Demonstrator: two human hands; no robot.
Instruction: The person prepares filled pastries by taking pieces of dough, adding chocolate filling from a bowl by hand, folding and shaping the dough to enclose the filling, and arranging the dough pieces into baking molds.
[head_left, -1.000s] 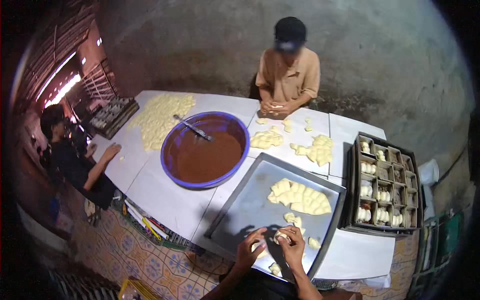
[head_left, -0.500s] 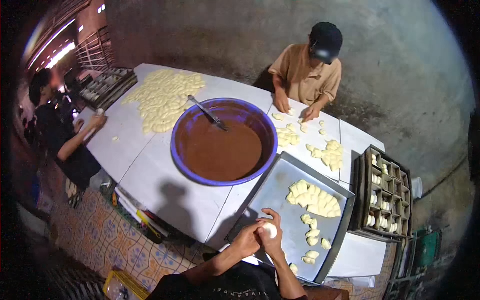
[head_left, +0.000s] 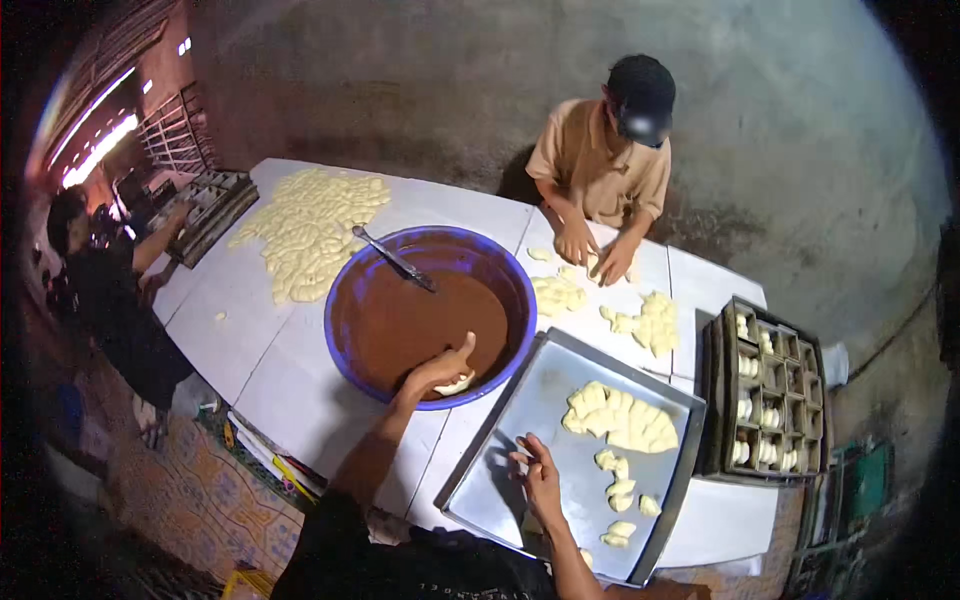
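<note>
In the blue basin (head_left: 335, 345) of brown filling, near its front rim, my left hand (head_left: 438, 372) grips a pale dough piece (head_left: 455, 386), with one finger pointing up. Its underside is hidden, so contact with the filling cannot be made out. My right hand (head_left: 540, 482) is empty, fingers apart and slightly curled, above the left part of the metal tray (head_left: 540, 385). To the right of that hand a clump of dough pieces (head_left: 622, 418) and several loose ones (head_left: 620, 487) lie on the tray. A spatula-like metal tool (head_left: 395, 258) leans on the basin's far rim.
Many dough pieces (head_left: 312, 225) cover the table's far left. Across the table a co-worker (head_left: 602, 175) handles dough beside more pieces (head_left: 650, 322). Another person (head_left: 115, 280) reaches to a divided tray (head_left: 210, 210) at left. A partitioned box (head_left: 765, 390) with white pieces stands at right.
My hands, together around a pale dough ball before, have parted. My left hand has moved up and left into the basin with dough; the right has opened over the tray.
</note>
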